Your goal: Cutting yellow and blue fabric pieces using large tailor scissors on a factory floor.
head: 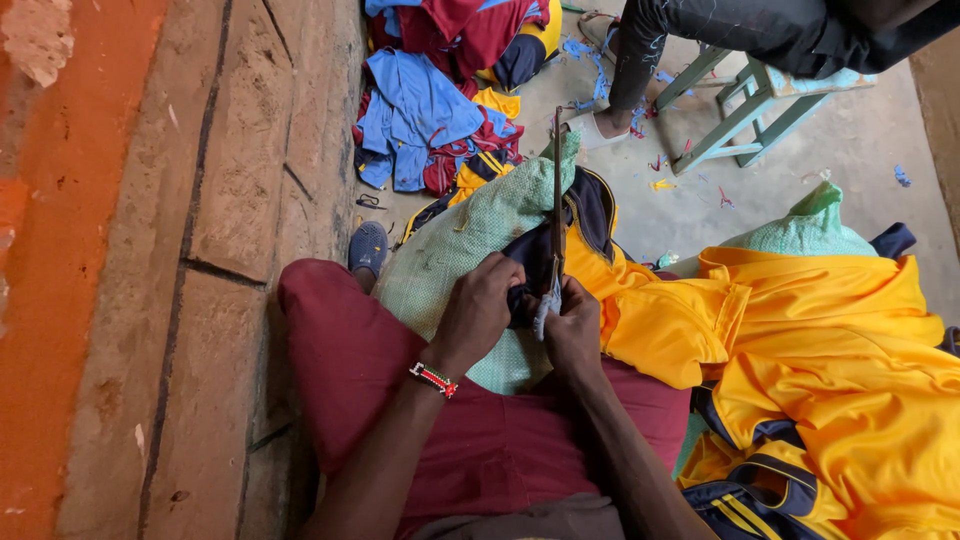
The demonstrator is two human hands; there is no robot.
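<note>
My left hand and my right hand are close together over my lap, both gripping a fold of dark navy fabric from a yellow and navy garment. A thin dark stick stands upright between the hands, and my right hand holds a small pale piece at its base. A beaded bracelet circles my left wrist. A green woven sack lies under the fabric across my maroon-clad legs.
A rough brick wall with an orange band runs along the left. A heap of blue, maroon and yellow garments lies ahead. Another person in dark trousers sits on a green stool. Fabric scraps dot the concrete floor.
</note>
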